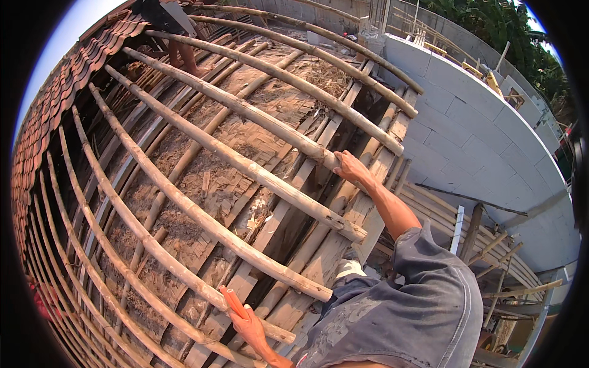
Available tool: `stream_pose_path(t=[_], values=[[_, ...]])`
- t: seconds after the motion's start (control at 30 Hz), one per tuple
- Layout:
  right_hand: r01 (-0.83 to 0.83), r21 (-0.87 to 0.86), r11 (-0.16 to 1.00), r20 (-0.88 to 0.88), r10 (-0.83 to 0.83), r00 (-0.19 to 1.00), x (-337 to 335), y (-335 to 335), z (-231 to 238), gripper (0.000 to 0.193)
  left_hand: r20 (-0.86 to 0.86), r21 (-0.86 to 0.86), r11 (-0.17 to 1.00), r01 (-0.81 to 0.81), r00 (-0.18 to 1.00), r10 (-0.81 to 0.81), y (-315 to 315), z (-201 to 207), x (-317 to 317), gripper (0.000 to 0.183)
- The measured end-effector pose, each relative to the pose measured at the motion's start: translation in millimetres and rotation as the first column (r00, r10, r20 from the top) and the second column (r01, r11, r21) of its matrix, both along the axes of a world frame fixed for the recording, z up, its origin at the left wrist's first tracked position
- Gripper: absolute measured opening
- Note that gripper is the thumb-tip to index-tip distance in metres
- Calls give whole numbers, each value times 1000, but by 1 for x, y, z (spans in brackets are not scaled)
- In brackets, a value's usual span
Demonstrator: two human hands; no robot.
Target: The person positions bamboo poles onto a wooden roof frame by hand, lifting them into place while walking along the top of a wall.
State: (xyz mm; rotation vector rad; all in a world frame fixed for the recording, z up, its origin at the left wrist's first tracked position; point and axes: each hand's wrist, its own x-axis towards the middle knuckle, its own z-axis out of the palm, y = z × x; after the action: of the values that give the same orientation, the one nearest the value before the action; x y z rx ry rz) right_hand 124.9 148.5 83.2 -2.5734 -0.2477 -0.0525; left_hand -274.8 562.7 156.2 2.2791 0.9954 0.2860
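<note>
My right hand [351,167] is closed over the near end of a bamboo pole [264,119], one of several laid side by side across the old roof. My left hand [248,328] is lower down, closed around an orange-handled tool [234,303] that looks like pliers; its working end is hidden. This hand is next to the end of another bamboo pole [277,331]. Beneath the poles are wooden beams [270,230] and worn woven matting [245,138] with dry debris on it.
Clay roof tiles [67,80] cover the left side, near the bare legs of another person [185,58]. Dark gaps open between the beams. A pale block wall [472,135] curves along the right, with stacked bamboo [442,214] below it. Red cloth [42,299] shows at far left.
</note>
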Motion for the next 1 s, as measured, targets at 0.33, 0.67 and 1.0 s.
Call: stream_pose_path(t=[0.33, 0.67, 1.0], values=[[-111, 167, 980, -65, 123, 990, 5, -24, -1, 56, -69, 111, 985, 133, 990, -126, -113, -22, 84, 35], [-123, 206, 971, -91, 145, 985, 12, -33, -3, 59, -131, 79, 993, 83, 989, -72, -203, -11, 145, 43], [-138, 215, 967, -85, 160, 984, 17, -38, -11, 62, -113, -171, 943, 287, 945, -308, -274, 20, 210, 55]])
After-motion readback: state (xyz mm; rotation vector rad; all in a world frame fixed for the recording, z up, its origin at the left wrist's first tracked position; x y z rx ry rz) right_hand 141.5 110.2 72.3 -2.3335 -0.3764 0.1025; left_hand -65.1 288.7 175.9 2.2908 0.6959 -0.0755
